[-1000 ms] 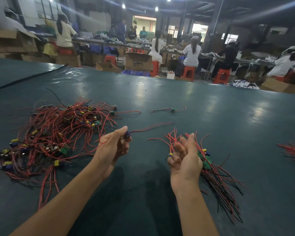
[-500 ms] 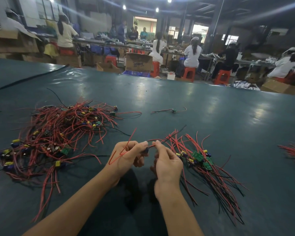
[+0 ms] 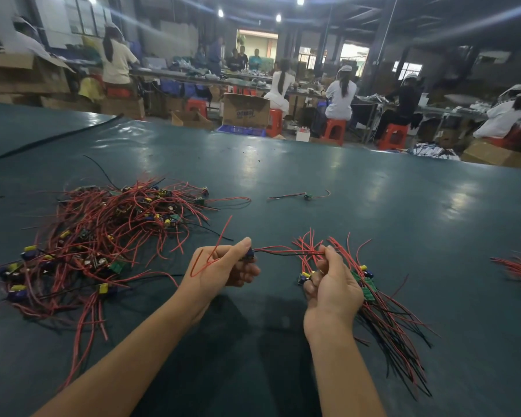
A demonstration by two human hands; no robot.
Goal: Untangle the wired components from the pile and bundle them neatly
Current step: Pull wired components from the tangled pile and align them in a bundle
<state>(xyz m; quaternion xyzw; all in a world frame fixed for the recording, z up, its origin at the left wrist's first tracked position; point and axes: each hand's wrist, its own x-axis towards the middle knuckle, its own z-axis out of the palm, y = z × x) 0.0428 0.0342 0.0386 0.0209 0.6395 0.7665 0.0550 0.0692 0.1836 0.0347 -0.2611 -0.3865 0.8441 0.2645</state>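
Head view: left hand (image 3: pixel 223 266) pinching one wired component (image 3: pixel 248 255), its red-black leads (image 3: pixel 286 251) stretched across to right hand (image 3: pixel 331 287), closed around partial bundle (image 3: pixel 382 308) over green table (image 3: pixel 373 200). Large tangled pile (image 3: pixel 103 236) at left unsorted; stray piece (image 3: pixel 306 196) beyond. Judged well under half done.

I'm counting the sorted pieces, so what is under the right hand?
Under the right hand a bundle of red and black wires fans out on the green table, with small green boards. How many pieces the hand covers cannot be seen.
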